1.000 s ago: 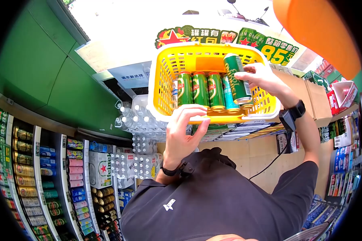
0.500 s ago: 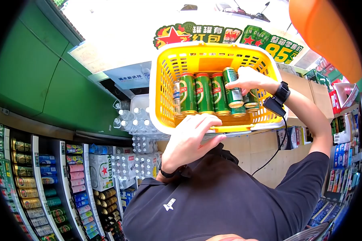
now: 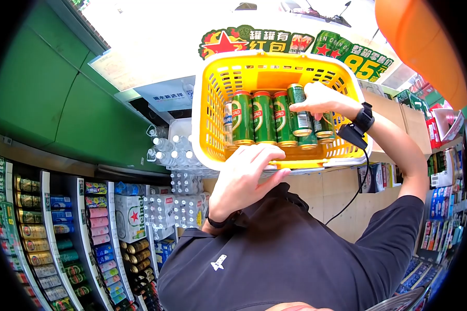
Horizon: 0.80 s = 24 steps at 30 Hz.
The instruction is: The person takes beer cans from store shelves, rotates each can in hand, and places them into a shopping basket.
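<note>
A yellow plastic shopping basket (image 3: 275, 82) with a white rim holds several green beer cans, lying side by side. Three of them have red tops, like the middle beer can (image 3: 263, 119). My right hand (image 3: 321, 98) is inside the basket at the right, closed around a green beer can (image 3: 300, 123) that lies on top of another can. More green cans (image 3: 324, 128) show partly beneath that hand. My left hand (image 3: 250, 173) grips the front rim, its fingers hooked over the edge and its thumb outside. A silver-and-blue can (image 3: 228, 124) lies at the left, partly hidden.
Green promotional signs (image 3: 254, 42) stand behind the basket. Water bottles (image 3: 174, 150) are stacked to its left. Shelves of drink cans (image 3: 72, 249) line the lower left. A cardboard box (image 3: 394, 122) and packed shelves are at the right. An orange shape (image 3: 425, 46) hangs at the upper right.
My right hand and the beer can in it have shifted very slightly up and left. My left hand stays on the basket rim.
</note>
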{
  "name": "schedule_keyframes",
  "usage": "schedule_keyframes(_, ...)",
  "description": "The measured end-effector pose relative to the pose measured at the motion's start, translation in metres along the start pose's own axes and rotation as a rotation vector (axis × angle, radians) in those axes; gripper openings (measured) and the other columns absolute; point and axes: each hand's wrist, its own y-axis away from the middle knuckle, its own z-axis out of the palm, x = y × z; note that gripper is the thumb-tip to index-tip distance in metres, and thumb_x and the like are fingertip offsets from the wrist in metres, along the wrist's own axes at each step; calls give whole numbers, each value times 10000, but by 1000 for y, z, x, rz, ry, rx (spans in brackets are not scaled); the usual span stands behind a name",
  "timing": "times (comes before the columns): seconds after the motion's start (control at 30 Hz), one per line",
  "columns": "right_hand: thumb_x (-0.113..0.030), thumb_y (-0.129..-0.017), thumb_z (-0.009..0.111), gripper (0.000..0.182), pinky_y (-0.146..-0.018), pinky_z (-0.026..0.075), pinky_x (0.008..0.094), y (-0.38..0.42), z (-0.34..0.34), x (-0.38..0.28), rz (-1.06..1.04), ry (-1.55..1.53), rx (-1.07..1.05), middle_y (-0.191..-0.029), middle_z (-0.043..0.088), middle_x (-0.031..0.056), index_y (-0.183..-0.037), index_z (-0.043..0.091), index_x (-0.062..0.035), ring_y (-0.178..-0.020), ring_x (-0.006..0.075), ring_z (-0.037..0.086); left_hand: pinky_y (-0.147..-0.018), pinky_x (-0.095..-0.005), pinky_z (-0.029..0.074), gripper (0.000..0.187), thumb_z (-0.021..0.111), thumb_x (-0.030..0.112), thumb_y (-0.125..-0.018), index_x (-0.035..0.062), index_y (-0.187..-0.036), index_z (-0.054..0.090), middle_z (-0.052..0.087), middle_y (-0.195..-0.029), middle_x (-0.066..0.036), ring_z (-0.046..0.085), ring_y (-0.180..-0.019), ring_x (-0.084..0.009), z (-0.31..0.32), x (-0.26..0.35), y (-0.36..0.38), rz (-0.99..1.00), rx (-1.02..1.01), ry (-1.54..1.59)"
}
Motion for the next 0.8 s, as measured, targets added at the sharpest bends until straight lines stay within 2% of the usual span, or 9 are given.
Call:
schedule_keyframes(0.07,-516,-888,681,625,-540,581,324,5,-10,-3,40,83,-10,-648,696,154,-776,683,99,-533,227,698,-821,-381,530,291,774,234,-874,79,-1075,631,675,-1032,-87,651,-919,-281,1,2,1,5,16,-9)
schedule_keyframes(0.1,-540,-899,682,647,-597,573,334,11,-18,-7,70,88,-48,-752,719,146,-997,666,99,-607,211,706,-835,-379,539,290,775,199,-871,67,-1085,631,679,-1050,-98,658,-944,-287,1,4,2,-32,29,71)
schedule_keyframes(0.2,-534,-914,663,637,-675,568,339,44,-34,-11,2,135,19,-834,725,154,-1060,662,85,-700,216,716,-864,-372,551,287,776,123,-860,47,-1098,635,687,-1092,-117,671,-1000,-295,0,12,2,-39,91,170)
schedule_keyframes(0.23,-580,-917,616,636,-788,533,393,63,-33,-12,-78,194,125,-901,724,197,-1022,706,41,-883,299,702,-881,-368,554,287,775,83,-853,39,-1102,640,692,-1116,-125,678,-1032,-297,-1,15,3,-13,138,193)
schedule_keyframes(0.27,-577,-918,617,647,-826,527,400,80,-33,-10,-147,190,164,-985,713,212,-1137,676,29,-934,319,688,-881,-368,554,287,775,83,-853,39,-1102,640,692,-1116,-125,678,-1032,-297,-1,18,4,-11,140,190)
schedule_keyframes(0.4,-279,-954,688,399,-714,525,284,172,-27,-44,-276,-232,184,-907,699,73,-1230,604,-4,-838,150,671,-918,-364,538,253,748,19,-851,1,-1084,652,713,-1129,-145,686,-1063,-291,2,29,12,-11,308,257)
schedule_keyframes(0.47,-194,-940,678,365,-719,527,277,205,-6,-37,-461,-391,276,-994,717,73,-1260,611,-31,-861,140,675,-912,-361,536,229,716,-9,-859,-10,-1080,654,711,-1124,-167,686,-1047,-294,8,33,20,-28,416,302)
schedule_keyframes(0.63,-107,-881,697,448,-750,548,280,264,58,-15,-591,-603,408,-1016,730,125,-1305,600,1,-860,164,692,-873,-333,520,184,570,17,-952,-40,-1126,588,670,-1153,-186,667,-1028,-234,26,57,51,-142,600,458)
schedule_keyframes(0.8,-120,-908,697,467,-776,549,281,296,118,6,-673,-834,286,-978,736,138,-1331,567,27,-818,150,684,-831,-305,507,210,556,89,-964,-22,-1139,589,681,-1136,-163,689,-972,-224,42,96,95,-254,673,662)
